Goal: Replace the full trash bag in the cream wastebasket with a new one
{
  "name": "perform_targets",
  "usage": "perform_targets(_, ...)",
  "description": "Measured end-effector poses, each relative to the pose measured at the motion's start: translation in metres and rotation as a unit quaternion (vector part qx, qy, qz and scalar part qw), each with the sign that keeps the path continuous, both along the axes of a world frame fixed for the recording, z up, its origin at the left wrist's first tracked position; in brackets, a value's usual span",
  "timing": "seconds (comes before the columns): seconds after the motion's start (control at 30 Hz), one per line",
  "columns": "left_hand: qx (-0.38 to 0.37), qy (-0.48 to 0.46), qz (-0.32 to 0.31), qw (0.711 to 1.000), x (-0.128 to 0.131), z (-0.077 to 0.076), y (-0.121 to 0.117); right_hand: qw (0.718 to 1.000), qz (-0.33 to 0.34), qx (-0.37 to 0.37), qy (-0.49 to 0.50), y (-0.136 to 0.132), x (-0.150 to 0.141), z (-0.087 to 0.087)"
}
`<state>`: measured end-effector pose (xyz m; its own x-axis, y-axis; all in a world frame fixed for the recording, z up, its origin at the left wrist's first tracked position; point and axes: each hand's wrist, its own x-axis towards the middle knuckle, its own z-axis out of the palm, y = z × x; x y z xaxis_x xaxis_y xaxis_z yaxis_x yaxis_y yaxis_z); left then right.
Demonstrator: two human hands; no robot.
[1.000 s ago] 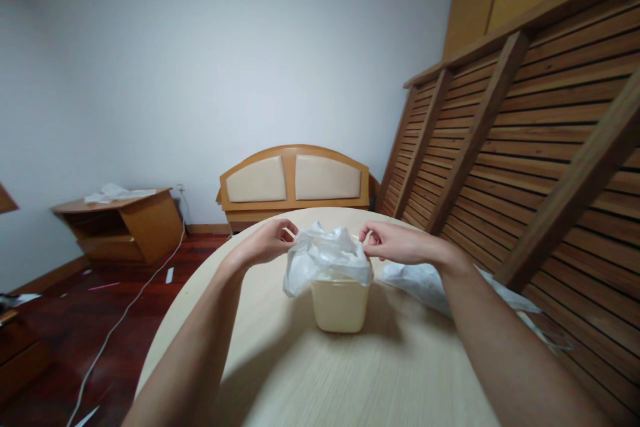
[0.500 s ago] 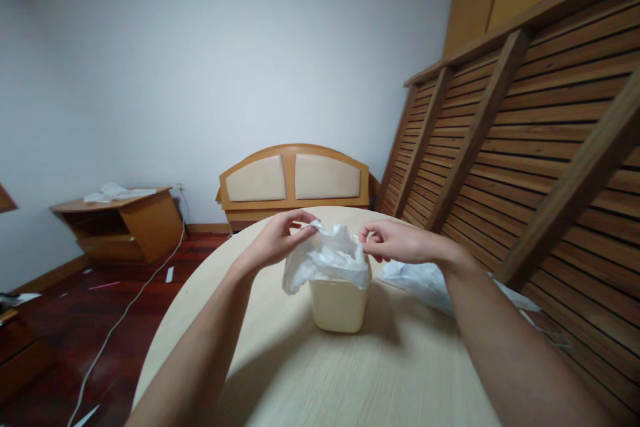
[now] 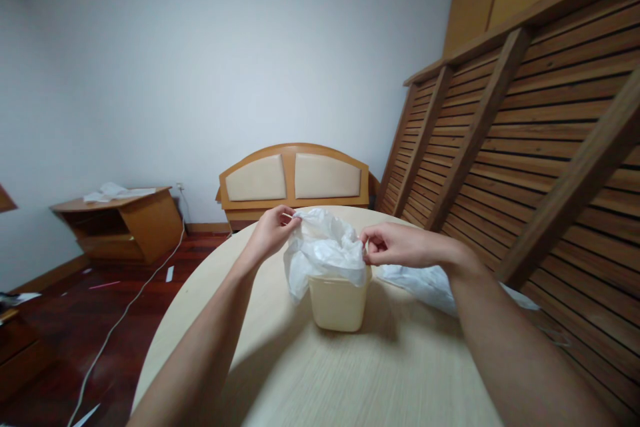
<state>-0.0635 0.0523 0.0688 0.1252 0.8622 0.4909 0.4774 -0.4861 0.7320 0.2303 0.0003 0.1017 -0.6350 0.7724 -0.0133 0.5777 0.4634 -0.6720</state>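
Note:
A cream plastic bin stands upright on the round table. Over its top lies a white plastic bag, its crumpled edge hanging down outside the front and left. My left hand pinches the bag's edge at the far left of the bin. At the right rim my right hand is closed on the bag's edge, fingertips pressed together. The bag hides most of the bin's rim and its inside.
On the pale round table, more white plastic lies partly behind my right forearm. Slatted wooden panels lean at the right. A headboard stands beyond the table, and a low desk is at the left.
My left hand has moved left, pulling the bag's edge outward, so the bag's mouth is spread wider. My right hand has shifted slightly down at the rim. The bin has stayed put.

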Motion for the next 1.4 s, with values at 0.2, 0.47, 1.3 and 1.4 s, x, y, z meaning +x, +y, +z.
perform_targets(0.2, -0.019, 0.011, 0.035, 0.999, -0.007, -0.011, 0.008, 0.997, -0.021, 0.073, -0.001, -0.007, 0.006, 0.011)
perform_targets(0.47, -0.07, 0.033, 0.039, 0.996, -0.006, -0.019, 0.012, 0.967, -0.176, 0.173, -0.062, -0.005, 0.024, 0.016)
perform_targets(1.3, -0.006, 0.073, -0.023, 0.997, 0.01, -0.021, 0.013, 0.969, -0.071, 0.236, 0.013, -0.027, 0.0, 0.025)
perform_targets(1.4, -0.003, 0.042, -0.049, 0.998, 0.012, -0.02, 0.013, 0.976, 0.007, 0.217, -0.002, -0.043, -0.012, 0.03)
